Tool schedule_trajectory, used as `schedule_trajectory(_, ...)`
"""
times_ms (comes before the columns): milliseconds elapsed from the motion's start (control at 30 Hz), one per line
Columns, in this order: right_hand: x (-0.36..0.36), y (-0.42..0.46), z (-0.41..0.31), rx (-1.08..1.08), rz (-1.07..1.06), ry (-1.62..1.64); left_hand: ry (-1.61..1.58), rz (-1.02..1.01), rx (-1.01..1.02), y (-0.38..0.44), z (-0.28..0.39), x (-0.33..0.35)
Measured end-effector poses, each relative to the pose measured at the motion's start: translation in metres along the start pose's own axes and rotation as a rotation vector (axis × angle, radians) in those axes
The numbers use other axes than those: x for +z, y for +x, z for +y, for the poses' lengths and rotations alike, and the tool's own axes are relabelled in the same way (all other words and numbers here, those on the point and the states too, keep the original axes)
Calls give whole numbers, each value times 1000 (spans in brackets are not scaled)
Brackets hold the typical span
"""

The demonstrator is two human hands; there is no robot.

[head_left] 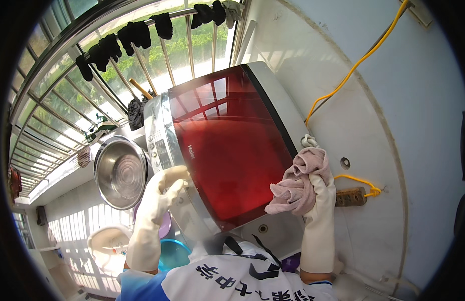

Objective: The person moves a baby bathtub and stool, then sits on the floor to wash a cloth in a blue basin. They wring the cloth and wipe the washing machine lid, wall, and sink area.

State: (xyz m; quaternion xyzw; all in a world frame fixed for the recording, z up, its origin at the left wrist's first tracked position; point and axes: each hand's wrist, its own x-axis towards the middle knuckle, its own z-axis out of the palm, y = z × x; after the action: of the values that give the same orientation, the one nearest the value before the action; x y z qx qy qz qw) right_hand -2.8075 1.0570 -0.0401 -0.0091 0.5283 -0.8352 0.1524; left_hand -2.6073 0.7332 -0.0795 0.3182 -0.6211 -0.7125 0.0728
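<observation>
A Haier top-loading washing machine [232, 150] with a translucent red lid stands right before me, its lid down. My right hand [321, 195], in a long cream rubber glove, holds a crumpled pink cloth [300, 180] at the machine's right rear edge, beside the tiled wall. My left hand [168, 188] wears a matching glove. It is over the control panel [157, 146] side with fingers bent and apart, nothing in them. Whether its fingertips touch the machine I cannot tell. The cloth hides most of my right fingers.
A steel basin [121, 173] is left of the machine. A blue bucket [174, 254] and a white sink [262, 229] are near my body. Dark socks [134, 35] hang on the window rail. A yellow cable [353, 69] and a power strip [351, 196] run along the right wall.
</observation>
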Motion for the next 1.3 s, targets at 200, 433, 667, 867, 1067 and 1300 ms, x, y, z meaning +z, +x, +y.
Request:
schedule_trajectory(200, -9, 26, 24, -475, -69, -1210, 617, 91, 468, 43, -16, -11)
schedule_trajectory(433, 27, 73, 82, -305, -236, -1668, 991, 258, 750, 103, -42, -13)
schedule_trajectory(667, 104, 257, 106, -376, -250, -1600, 919, 232, 785, 111, -41, -15)
schedule_trajectory(867, 189, 290, 155, -632, -632, -1478, 816, 177, 774, 113, -40, -23)
schedule_trajectory(1067, 203, 121, 178, -762, -1211, -1226, 183, 292, 669, 121, -42, -48)
schedule_trajectory(1300, 96, 55, 106, -436, -1340, -1212, 521, 174, 575, 131, -17, -49)
